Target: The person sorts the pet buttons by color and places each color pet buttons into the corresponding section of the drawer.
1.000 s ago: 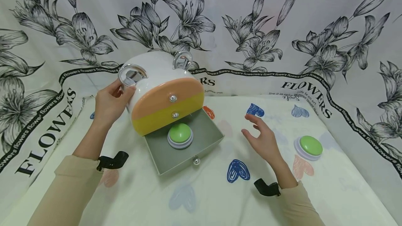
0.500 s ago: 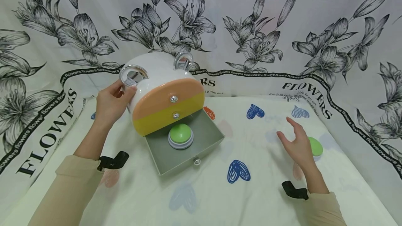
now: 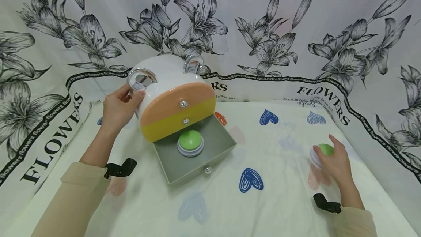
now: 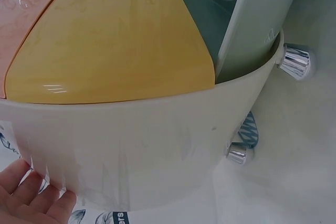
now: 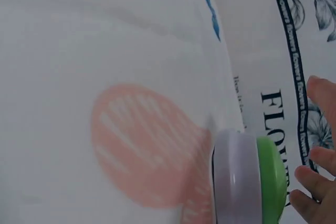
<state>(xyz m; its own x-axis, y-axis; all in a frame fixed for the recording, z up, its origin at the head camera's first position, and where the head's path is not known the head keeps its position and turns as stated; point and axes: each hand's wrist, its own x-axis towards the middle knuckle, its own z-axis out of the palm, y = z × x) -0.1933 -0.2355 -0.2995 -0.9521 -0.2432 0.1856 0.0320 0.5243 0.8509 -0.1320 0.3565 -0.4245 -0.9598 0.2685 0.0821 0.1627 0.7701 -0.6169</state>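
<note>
A white, rounded drawer cabinet with an orange drawer front, a yellow one and two silver rings on top stands left of centre. My left hand grips its left side below a ring; in the left wrist view the fingertips lie against the white shell. The grey-green bottom drawer is pulled out, and a push button with green top and white base sits in it. At the right, my right hand hovers with spread fingers at a second green push button, partly hiding it.
A white cloth with printed hearts covers the table. Behind it hangs a curtain with black lily drawings. Each wrist wears a black camera mount, such as the left mount. The drawer's silver knob faces the front.
My right hand has moved rightward from near the middle to the button at the right. The left hand stays on the cabinet; the drawer and its button have not moved.
</note>
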